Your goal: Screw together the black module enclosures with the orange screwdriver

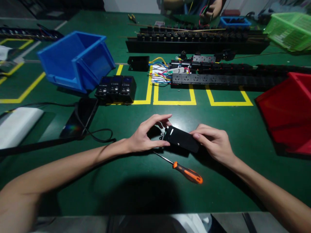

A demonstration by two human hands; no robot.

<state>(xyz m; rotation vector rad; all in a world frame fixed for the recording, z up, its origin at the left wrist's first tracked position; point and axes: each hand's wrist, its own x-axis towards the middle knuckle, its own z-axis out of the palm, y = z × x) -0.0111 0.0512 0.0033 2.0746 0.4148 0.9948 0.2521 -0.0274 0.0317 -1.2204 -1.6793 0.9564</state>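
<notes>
A flat black rectangular module (183, 139) is held just above the green table, tilted down to the right. My left hand (147, 134) grips its left end between thumb and fingers, where small metal terminals and a bit of green show. At the right end, my right hand (213, 140) pinches the module's corner with thumb and index finger. Below it an orange and black screwdriver (188, 172) lies on the table, its tip pointing up and left.
A blue bin (75, 61) and several black modules (116, 89) stand at the left, near a phone (79, 118) with a cable. Wired socket strips (218, 79) lie behind, a red bin (289, 113) is at the right. Across the table a person's hand (215, 8) shows.
</notes>
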